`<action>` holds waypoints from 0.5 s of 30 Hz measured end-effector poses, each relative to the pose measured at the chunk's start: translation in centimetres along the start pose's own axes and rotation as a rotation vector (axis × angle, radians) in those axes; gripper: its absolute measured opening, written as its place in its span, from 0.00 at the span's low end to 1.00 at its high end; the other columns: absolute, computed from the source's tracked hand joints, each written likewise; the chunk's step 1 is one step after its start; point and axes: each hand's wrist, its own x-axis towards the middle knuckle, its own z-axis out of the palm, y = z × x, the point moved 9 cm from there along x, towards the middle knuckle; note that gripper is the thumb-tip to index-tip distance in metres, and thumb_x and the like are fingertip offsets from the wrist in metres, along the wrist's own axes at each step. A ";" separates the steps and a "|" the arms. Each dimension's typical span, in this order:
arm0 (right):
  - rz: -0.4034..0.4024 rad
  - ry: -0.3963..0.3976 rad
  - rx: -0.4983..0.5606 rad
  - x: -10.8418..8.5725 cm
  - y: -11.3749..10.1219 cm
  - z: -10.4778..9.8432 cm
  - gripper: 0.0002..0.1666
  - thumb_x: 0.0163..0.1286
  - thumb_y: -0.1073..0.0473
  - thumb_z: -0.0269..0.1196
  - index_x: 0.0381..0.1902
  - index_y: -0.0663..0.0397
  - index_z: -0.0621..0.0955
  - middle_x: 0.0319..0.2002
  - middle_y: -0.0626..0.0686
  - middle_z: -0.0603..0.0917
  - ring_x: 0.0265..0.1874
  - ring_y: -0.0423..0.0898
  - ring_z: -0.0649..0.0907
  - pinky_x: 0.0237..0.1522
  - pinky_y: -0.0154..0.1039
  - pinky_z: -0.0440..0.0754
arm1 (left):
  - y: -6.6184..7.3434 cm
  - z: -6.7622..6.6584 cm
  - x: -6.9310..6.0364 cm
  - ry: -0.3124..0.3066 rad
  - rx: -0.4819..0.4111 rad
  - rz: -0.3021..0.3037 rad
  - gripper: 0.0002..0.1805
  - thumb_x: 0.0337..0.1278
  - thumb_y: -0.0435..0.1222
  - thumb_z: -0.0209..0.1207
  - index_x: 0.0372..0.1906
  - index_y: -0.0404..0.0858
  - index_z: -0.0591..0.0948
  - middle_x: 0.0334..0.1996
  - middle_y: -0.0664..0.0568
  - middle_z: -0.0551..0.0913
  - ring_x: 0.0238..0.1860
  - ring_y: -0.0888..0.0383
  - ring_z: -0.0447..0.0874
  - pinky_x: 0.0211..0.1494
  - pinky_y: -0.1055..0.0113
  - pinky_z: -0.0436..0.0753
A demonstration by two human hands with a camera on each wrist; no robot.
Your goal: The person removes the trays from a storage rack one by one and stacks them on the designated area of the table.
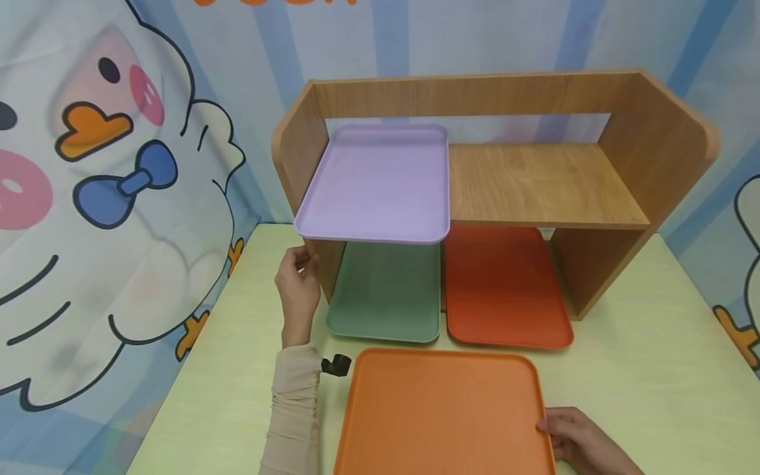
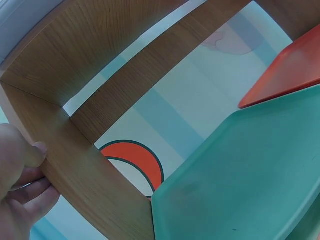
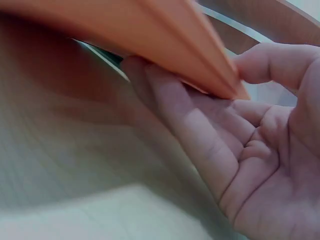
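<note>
An orange tray [image 1: 445, 415] is held at its right edge by my right hand [image 1: 578, 439]; in the right wrist view the thumb lies on the rim and the fingers reach beneath, with the tray raised off the table there. My left hand [image 1: 299, 284] pinches the front edge of the left side panel of a wooden shelf [image 1: 546, 185], as the left wrist view also shows. A purple tray [image 1: 380, 181] lies on the shelf's upper board at left. Below it are a green tray [image 1: 386, 290] and, beside that, a red tray [image 1: 505, 290], both jutting out at the front.
The shelf stands on a pale yellow-green table [image 1: 641, 376] against a cartoon-printed cloth backdrop [image 1: 487, 39]. Bare wood shows on the upper board right of the purple tray. A small black piece [image 1: 336, 365] sticks out by the left sleeve [image 1: 293, 409].
</note>
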 end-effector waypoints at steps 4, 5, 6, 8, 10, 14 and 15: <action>0.033 -0.031 -0.050 -0.2 -0.1 0.1 0.22 0.78 0.62 0.40 0.53 0.56 0.81 0.49 0.53 0.85 0.48 0.46 0.85 0.51 0.42 0.83 | 0.0 0.0 0.0 0.003 0.002 0.000 0.09 0.65 0.31 0.55 0.48 0.33 0.77 0.43 0.41 0.82 0.47 0.48 0.82 0.52 0.55 0.83; 0.042 -0.027 -0.076 -0.3 -0.1 0.0 0.21 0.78 0.62 0.41 0.55 0.58 0.79 0.50 0.54 0.85 0.48 0.47 0.85 0.50 0.43 0.83 | 0.0 0.0 0.0 0.002 0.004 0.000 0.09 0.65 0.31 0.55 0.48 0.33 0.77 0.43 0.41 0.82 0.47 0.48 0.82 0.52 0.55 0.83; 0.052 -0.017 -0.102 -0.4 -0.1 -0.1 0.21 0.78 0.61 0.41 0.56 0.60 0.78 0.50 0.55 0.85 0.48 0.48 0.85 0.50 0.43 0.84 | -0.1 0.0 0.0 0.001 0.004 -0.002 0.10 0.65 0.31 0.55 0.48 0.33 0.77 0.43 0.41 0.82 0.47 0.48 0.82 0.52 0.55 0.83; 0.073 0.014 -0.168 -0.4 0.0 -0.4 0.21 0.78 0.60 0.42 0.57 0.63 0.77 0.50 0.56 0.85 0.47 0.49 0.85 0.48 0.43 0.84 | -0.1 0.0 0.0 0.001 0.007 -0.006 0.10 0.65 0.32 0.55 0.48 0.33 0.77 0.44 0.41 0.82 0.47 0.48 0.82 0.52 0.55 0.83; 0.081 0.054 -0.237 -0.5 0.0 -0.9 0.21 0.78 0.59 0.44 0.56 0.66 0.76 0.48 0.57 0.85 0.44 0.48 0.86 0.46 0.42 0.85 | -0.1 0.0 0.0 0.002 0.008 -0.008 0.10 0.65 0.32 0.55 0.48 0.33 0.77 0.44 0.41 0.82 0.47 0.48 0.82 0.52 0.55 0.83; 0.085 0.148 -0.384 -0.5 -0.2 -1.7 0.18 0.77 0.57 0.48 0.49 0.66 0.78 0.41 0.55 0.86 0.39 0.46 0.87 0.40 0.40 0.86 | 0.0 0.0 -0.1 0.003 0.004 -0.011 0.10 0.65 0.32 0.55 0.48 0.33 0.77 0.43 0.42 0.81 0.47 0.48 0.82 0.52 0.55 0.83; 0.086 0.177 -0.417 -0.5 -0.2 -1.9 0.17 0.76 0.56 0.49 0.46 0.65 0.78 0.39 0.54 0.86 0.37 0.46 0.86 0.39 0.39 0.86 | 0.0 0.0 -0.1 0.004 0.005 -0.010 0.09 0.65 0.32 0.55 0.48 0.33 0.77 0.43 0.42 0.81 0.47 0.48 0.81 0.52 0.55 0.84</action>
